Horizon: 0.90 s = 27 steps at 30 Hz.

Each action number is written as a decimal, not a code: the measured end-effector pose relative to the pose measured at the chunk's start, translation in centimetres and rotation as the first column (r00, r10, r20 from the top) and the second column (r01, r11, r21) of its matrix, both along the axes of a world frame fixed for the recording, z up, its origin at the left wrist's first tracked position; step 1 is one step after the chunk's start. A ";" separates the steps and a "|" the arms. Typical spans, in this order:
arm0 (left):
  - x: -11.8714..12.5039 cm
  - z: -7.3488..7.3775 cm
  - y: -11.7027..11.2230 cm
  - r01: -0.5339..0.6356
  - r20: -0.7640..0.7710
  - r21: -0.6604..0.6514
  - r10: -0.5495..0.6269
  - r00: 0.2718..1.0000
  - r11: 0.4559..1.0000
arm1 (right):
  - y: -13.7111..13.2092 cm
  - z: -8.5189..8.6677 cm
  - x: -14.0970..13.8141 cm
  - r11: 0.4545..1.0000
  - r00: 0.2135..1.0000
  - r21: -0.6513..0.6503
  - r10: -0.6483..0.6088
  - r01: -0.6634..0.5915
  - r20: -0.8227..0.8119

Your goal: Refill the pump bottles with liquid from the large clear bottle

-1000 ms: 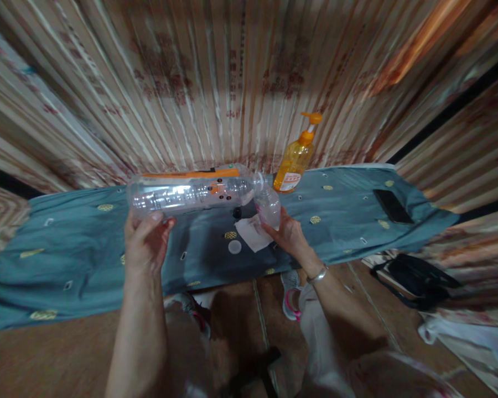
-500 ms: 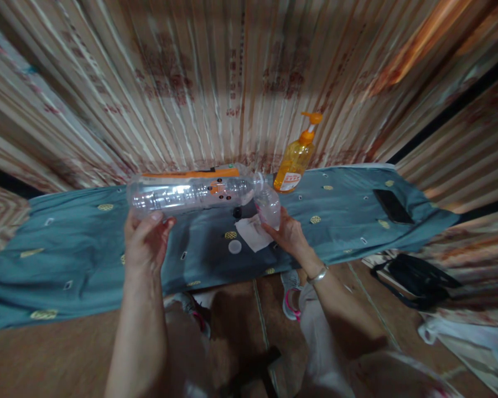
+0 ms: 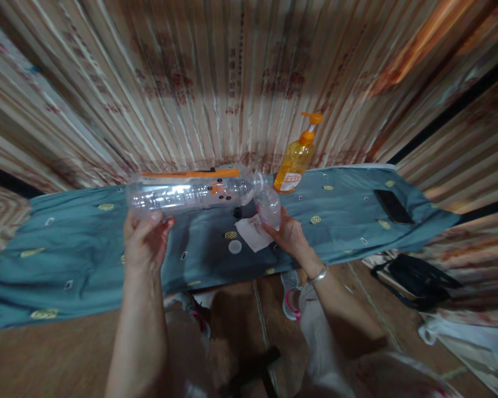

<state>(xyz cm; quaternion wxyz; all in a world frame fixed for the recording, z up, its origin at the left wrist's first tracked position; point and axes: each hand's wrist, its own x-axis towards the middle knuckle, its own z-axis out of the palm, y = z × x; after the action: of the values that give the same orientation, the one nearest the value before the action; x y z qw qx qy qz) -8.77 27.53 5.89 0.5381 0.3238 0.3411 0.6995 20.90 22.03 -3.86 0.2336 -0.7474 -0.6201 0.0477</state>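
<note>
My left hand (image 3: 145, 243) grips the base end of a large clear plastic bottle (image 3: 191, 194), held on its side above the table. The bottle's neck points right, into the mouth of a small clear cup (image 3: 269, 206). My right hand (image 3: 288, 235) is closed round that cup and holds it tilted just above the blue-grey tablecloth (image 3: 87, 249). A white paper square (image 3: 252, 232) and a small white cap (image 3: 234, 246) lie on the cloth below the cup.
An orange pump bottle (image 3: 295, 160) stands at the back of the table by the striped curtain. An orange flat object (image 3: 191, 173) lies behind the big bottle. A black phone (image 3: 392, 205) rests at the right end. A black bag (image 3: 419, 279) is on the floor to the right.
</note>
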 end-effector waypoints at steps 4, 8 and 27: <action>0.1 0.1 0.0 -0.016 0.019 -0.015 0.016 1.000 1.000 | 0.0 0.0 0.1 1.000 1.000 0.011 0.016 -0.015 -0.015; 0.2 0.3 -0.1 -0.024 0.021 -0.007 0.024 1.000 1.000 | 0.0 0.0 0.0 1.000 1.000 0.010 0.013 -0.013 -0.020; 0.0 0.3 0.0 -0.033 0.033 -0.020 0.034 0.999 0.999 | 0.0 -0.2 0.0 0.999 1.000 0.026 0.021 -0.021 0.010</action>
<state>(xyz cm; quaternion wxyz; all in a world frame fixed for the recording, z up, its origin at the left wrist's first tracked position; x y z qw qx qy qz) -8.73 27.50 6.24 0.5351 0.3009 0.3443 0.7103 20.92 21.99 -4.08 0.2397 -0.7380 -0.6296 0.0383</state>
